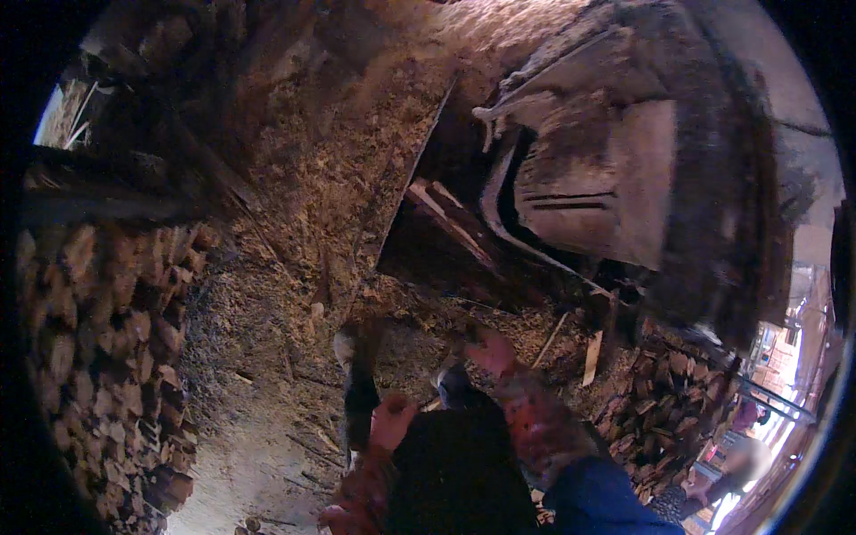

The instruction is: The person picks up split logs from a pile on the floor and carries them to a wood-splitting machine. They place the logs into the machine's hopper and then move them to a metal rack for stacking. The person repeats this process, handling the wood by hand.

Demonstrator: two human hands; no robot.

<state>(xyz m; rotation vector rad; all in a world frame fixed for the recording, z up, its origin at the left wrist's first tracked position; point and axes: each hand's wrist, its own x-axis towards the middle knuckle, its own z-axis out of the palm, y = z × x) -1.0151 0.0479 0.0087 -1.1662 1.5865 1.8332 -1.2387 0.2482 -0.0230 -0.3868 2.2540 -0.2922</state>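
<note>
Brown wood chips (267, 330) cover the ground out from the pale housing (644, 169), which I'll use as landmark; its function isn't readable. Both hands sit on its near side, low over the chips, probably because whatever they're on lies at ground level.

Right hand (492, 351): nearer the housing, fingers at a small dark piece (469, 335), off the housing's near-left corner. Looks like contact, but blur and shadow hide the grip; can't tell if it's closed on it. Piece type unclear too.

Left hand (392, 421): farther from the housing and left of the right hand, fingers look curled. Beside it, a dark upright strip (359, 392), maybe trouser leg, maybe tool. Can't tell whether it's gripping anything. Wide hand spacing would suit balance in a stoop, my guess.

Planks (456, 227) lie slanted in the dark recess just left of the housing, likely propped by its edge. Pale offcut (591, 359) loose below the housing.

Split wood is in two stacks: one (98, 357) well left of the housing, one (664, 401) below it to the right. Tight packing presumably keeps the faces from slumping. Second person (733, 481) beyond the right stack, lower right of the housing.
</note>
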